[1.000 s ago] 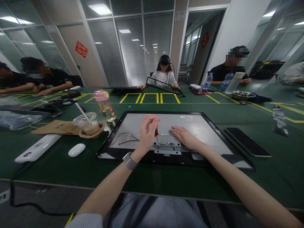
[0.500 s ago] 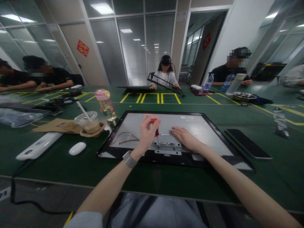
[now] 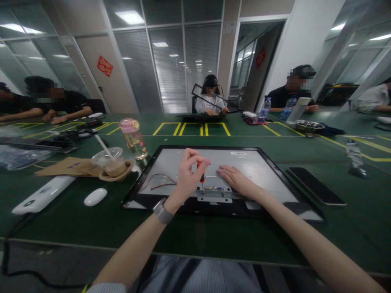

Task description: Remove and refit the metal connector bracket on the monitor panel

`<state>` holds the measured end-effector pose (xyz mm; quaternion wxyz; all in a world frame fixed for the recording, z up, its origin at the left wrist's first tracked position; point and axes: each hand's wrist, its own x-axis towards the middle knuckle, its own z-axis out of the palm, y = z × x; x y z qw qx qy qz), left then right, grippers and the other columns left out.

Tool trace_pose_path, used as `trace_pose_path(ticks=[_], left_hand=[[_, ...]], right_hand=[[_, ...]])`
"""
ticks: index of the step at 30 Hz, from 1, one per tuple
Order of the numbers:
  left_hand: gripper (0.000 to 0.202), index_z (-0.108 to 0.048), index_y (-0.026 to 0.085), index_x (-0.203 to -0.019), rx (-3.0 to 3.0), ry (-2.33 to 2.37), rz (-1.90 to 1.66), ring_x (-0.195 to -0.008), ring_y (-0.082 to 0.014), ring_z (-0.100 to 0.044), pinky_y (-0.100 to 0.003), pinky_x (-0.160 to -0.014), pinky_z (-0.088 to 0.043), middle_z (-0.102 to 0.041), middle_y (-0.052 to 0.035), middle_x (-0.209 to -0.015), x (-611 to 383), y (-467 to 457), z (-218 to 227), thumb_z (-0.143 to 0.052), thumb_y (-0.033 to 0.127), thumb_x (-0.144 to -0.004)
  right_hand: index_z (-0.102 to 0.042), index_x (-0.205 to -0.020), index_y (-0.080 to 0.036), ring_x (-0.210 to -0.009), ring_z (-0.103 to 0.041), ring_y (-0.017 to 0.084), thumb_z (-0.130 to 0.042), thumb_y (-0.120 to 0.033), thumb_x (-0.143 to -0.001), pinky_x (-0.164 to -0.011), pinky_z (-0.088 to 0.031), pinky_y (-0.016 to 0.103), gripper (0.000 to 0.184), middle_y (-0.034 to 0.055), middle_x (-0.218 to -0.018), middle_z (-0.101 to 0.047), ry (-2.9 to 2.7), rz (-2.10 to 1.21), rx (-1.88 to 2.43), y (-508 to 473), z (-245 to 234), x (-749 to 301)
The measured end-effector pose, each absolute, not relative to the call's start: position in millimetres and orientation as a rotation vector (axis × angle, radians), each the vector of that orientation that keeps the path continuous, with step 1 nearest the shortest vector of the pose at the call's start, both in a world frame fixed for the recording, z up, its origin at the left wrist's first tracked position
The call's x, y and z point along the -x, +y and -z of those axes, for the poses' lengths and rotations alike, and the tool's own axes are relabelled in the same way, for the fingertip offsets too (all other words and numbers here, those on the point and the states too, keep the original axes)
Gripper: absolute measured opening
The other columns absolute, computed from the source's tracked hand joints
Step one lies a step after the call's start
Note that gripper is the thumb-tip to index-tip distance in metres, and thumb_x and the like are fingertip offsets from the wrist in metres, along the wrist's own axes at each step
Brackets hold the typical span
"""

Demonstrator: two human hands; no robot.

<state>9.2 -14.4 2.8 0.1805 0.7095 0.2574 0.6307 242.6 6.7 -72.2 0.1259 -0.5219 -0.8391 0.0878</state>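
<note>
My left hand (image 3: 188, 173) grips an orange and black screwdriver (image 3: 202, 173), held upright. Its tip meets the left part of a metal bracket (image 3: 214, 194) that carries several connector ports. The bracket sits at the near edge of a flat display panel (image 3: 259, 171) with a black frame and a grey back. My right hand (image 3: 234, 178) lies flat on the panel, right of the bracket, fingers stretched out. Thin wires (image 3: 160, 178) curve over the panel to the left of my left hand.
Left of the panel are a white oval case (image 3: 95, 197), a long white device (image 3: 44, 195), a plastic cup (image 3: 110, 160) in a carrier and a pink-lidded bottle (image 3: 134, 140). A black phone (image 3: 316, 185) lies to the right. Across the table a person (image 3: 210, 99) handles a black frame.
The view has shifted slightly. My left hand stays on the screwdriver at the bracket, and my right hand keeps its place. Across the table, the person's frame and the dark panel have moved.
</note>
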Motion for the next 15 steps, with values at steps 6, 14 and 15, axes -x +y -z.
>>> trace_pose_path(ticks=[6, 14, 15], left_hand=[[0.020, -0.072, 0.020, -0.094, -2.202, 0.612, -1.519, -0.078, -0.0152, -0.056, -0.030, -0.074, -0.047, -0.055, -0.0019, -0.079, -8, -19, -17, -0.053, 0.022, -0.097], [0.030, -0.060, 0.017, -0.074, -1.616, 0.495, -1.426, -0.066, -0.0165, -0.057, -0.030, -0.065, -0.045, -0.053, -0.0006, -0.063, -14, 0, -7, -0.036, 0.021, -0.092], [0.032, -0.054, 0.019, -0.065, -1.579, 0.474, -1.469, -0.064, -0.0164, -0.054, -0.031, -0.065, -0.045, -0.049, -0.0004, -0.060, -14, 0, -4, -0.035, 0.022, -0.091]], right_hand=[[-0.055, -0.141, -0.016, -0.144, -0.039, 0.029, -0.021, -0.041, -0.104, -0.118, -0.027, 0.054, 0.056, 0.0155, -0.151, -0.049, -2.431, -0.240, 1.513, 9, 76, -244], [-0.056, -0.140, -0.018, -0.143, -0.040, 0.029, -0.020, -0.045, -0.104, -0.117, -0.027, 0.054, 0.057, 0.0146, -0.151, -0.050, -2.410, -0.258, 1.507, 7, 75, -244], [-0.056, -0.140, -0.019, -0.143, -0.040, 0.029, -0.020, -0.045, -0.104, -0.117, -0.027, 0.055, 0.057, 0.0144, -0.151, -0.050, -2.409, -0.258, 1.505, 7, 75, -243]])
